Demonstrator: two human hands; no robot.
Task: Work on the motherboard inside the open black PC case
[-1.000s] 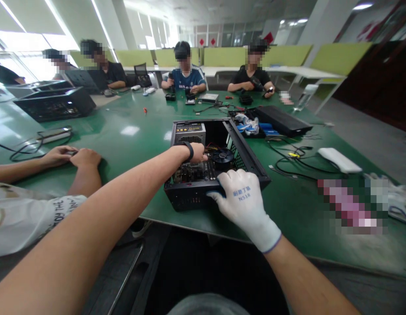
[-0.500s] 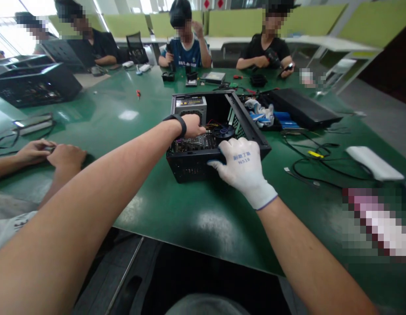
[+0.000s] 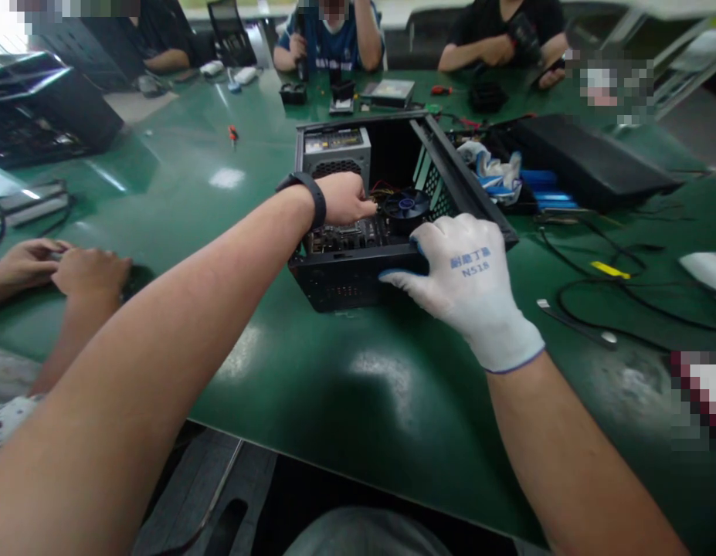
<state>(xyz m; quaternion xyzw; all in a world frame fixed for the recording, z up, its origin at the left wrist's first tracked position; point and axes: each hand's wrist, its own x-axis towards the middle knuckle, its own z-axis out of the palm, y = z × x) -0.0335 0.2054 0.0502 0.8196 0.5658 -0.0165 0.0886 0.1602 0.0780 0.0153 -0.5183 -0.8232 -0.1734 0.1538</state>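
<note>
Computer case [image 3: 351, 284], fan [image 3: 406, 205] inside

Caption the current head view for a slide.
Bare left hand reaches into an open computer case while the gloved right hand grips its near edge.

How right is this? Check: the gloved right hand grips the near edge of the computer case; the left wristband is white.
The left wristband is black, not white, as the head view shows; the gloved right hand grips the near edge of the computer case.
</note>
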